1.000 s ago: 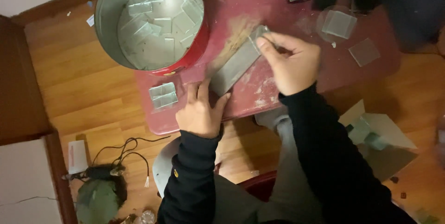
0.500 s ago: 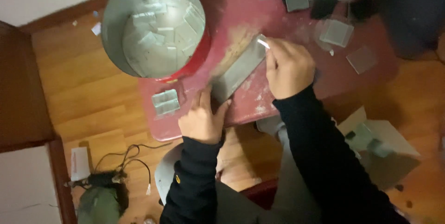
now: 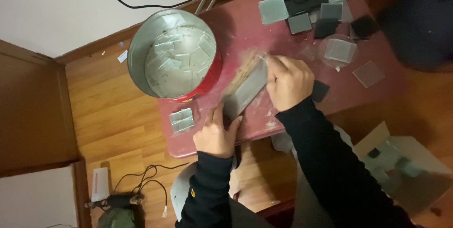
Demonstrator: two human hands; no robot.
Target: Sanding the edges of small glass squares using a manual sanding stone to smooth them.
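The left hand [image 3: 216,134] lies palm down on the red surface [image 3: 264,34], fingers spread flat, pressing on the near end of a long grey block [image 3: 245,93]. It grips nothing; it only bears down on the block.

The right hand [image 3: 289,82] is curled closed at the far end of the same block, knuckles up. A small pale piece appears to be pinched at its fingertips [image 3: 272,63] against the block, but the view is too poor to confirm what that piece is.

The block lies diagonally on the surface, between the two hands, just beside the round tin [image 3: 175,54]. Light dust or grit marks the surface along the far edge of the block.

The tin has a red outer wall and a metal interior and holds many flat pale squares. A small stack of squares [image 3: 182,120] lies on the surface near the left hand. More grey squares [image 3: 273,9] and black squares [image 3: 325,27] lie at the far side of the surface, well apart from the block. An open cardboard box [image 3: 401,166] stands on the wooden floor [image 3: 108,110] to the right.
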